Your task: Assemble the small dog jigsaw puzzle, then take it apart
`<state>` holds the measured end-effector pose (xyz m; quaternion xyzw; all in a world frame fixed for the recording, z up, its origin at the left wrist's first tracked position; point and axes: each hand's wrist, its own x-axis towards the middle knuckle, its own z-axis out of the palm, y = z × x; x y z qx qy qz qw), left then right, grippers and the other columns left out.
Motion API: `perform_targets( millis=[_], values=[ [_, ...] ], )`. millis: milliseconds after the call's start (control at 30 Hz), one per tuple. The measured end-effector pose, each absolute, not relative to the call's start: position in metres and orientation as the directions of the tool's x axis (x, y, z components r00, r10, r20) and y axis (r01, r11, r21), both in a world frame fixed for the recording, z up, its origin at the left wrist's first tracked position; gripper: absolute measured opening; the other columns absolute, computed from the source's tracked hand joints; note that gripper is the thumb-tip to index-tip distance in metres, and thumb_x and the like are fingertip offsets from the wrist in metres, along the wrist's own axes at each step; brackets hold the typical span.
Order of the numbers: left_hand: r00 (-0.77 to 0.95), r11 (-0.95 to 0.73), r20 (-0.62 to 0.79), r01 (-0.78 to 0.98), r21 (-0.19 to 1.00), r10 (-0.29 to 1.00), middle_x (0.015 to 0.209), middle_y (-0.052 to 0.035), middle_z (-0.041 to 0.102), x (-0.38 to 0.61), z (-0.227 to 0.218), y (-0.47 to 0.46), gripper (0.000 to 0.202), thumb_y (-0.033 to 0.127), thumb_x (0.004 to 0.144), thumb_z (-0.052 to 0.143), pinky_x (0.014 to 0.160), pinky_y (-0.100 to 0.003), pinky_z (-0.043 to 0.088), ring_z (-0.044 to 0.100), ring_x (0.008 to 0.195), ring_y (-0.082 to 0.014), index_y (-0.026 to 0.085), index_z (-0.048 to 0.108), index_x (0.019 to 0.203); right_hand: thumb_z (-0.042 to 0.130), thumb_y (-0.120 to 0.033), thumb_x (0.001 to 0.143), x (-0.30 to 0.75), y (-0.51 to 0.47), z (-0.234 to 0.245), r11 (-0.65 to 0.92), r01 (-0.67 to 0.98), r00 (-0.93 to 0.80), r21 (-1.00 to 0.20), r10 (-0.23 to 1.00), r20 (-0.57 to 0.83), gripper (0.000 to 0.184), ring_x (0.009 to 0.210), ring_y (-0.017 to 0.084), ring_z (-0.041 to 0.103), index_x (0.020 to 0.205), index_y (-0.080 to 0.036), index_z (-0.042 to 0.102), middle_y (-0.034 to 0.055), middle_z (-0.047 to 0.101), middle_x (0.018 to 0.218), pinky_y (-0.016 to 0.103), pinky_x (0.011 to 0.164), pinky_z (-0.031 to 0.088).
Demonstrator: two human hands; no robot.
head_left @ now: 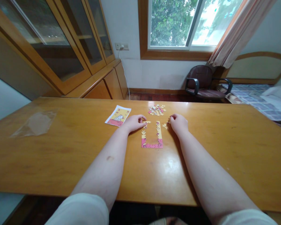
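Observation:
A partly joined jigsaw puzzle (152, 146) lies on the wooden table, a U-shaped border with pink along the bottom and yellow up the sides. My left hand (134, 122) is at its upper left corner, thumb and fingers curled on a yellow puzzle piece (148, 122). To the right of the border, my right hand (179, 123) has its fingertips pinched together; whatever they hold is too small to make out. Loose yellow pieces (165, 126) lie just beside those fingertips. Beyond the border is a heap of mixed puzzle pieces (157, 110).
A picture card (118, 116) with a white animal on yellow and pink lies left of the puzzle. Farther left is a clear plastic bag (38, 123) on the table (84, 168). Behind stand a glass-door cabinet (93, 75), an office chair (202, 78) and a bed (259, 97).

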<state>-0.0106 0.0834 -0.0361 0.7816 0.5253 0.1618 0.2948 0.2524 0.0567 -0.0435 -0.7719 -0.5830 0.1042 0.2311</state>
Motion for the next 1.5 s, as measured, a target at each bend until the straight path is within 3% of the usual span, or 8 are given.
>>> perform_targets(
  millis=[400, 1000, 1233, 1367, 1500],
  values=[
    [0.393, -0.283, -0.054, 0.743, 0.606, 0.918, 0.080, -0.0015, 0.068, -0.010, -0.035, 0.083, 0.038, 0.050, 0.075, 0.063, 0.062, -0.027, 0.039, 0.059, 0.070, -0.0164, 0.023, 0.072, 0.101, 0.065, -0.040, 0.080, 0.268, 0.051, -0.036, -0.027, 0.933, 0.055, -0.359, 0.996, 0.067, 0.020, 0.095, 0.025, 0.064, 0.087, -0.026, 0.078, 0.0060, 0.070, 0.101, 0.037, 0.086, 0.045],
    [0.384, -0.284, -0.040, 0.746, 0.603, 0.923, 0.077, -0.0025, 0.069, -0.010, -0.037, 0.084, 0.034, 0.045, 0.078, 0.059, 0.064, -0.027, 0.041, 0.059, 0.071, -0.0175, 0.023, 0.074, 0.099, 0.060, -0.030, 0.086, 0.256, 0.062, -0.046, 0.011, 0.950, 0.005, -0.311, 0.999, 0.052, 0.014, 0.098, 0.024, 0.061, 0.089, -0.020, 0.070, 0.0093, 0.070, 0.101, 0.035, 0.083, 0.043],
    [0.382, -0.277, -0.044, 0.739, 0.614, 0.923, 0.076, -0.0016, 0.068, -0.011, -0.038, 0.084, 0.032, 0.044, 0.078, 0.059, 0.063, -0.028, 0.041, 0.059, 0.070, -0.0176, 0.024, 0.074, 0.098, 0.063, -0.027, 0.084, 0.253, 0.060, -0.047, 0.022, 0.902, 0.018, -0.431, 0.996, 0.088, 0.010, 0.086, 0.021, 0.063, 0.090, -0.021, 0.069, 0.0047, 0.072, 0.090, 0.034, 0.082, 0.043],
    [0.364, -0.273, -0.007, 0.710, 0.649, 0.931, 0.081, -0.0023, 0.068, -0.011, -0.041, 0.087, 0.030, 0.037, 0.079, 0.058, 0.068, -0.028, 0.044, 0.060, 0.074, -0.0176, 0.022, 0.072, 0.102, 0.059, -0.023, 0.085, 0.249, 0.057, -0.046, 0.179, 0.784, -0.072, -0.594, 0.977, 0.199, 0.026, 0.086, 0.019, 0.064, 0.108, -0.023, 0.070, 0.0045, 0.071, 0.094, 0.033, 0.083, 0.046],
    [0.368, -0.318, 0.066, 0.685, 0.655, 0.928, 0.090, -0.0039, 0.069, -0.011, -0.042, 0.088, 0.030, 0.035, 0.081, 0.058, 0.075, -0.030, 0.046, 0.060, 0.079, -0.0178, 0.021, 0.072, 0.103, 0.059, -0.024, 0.082, 0.242, 0.055, -0.048, 0.237, 0.604, -0.060, -0.761, 0.966, 0.253, 0.021, 0.086, 0.019, 0.064, 0.097, -0.020, 0.072, 0.0062, 0.071, 0.094, 0.034, 0.084, 0.049]
  ],
)
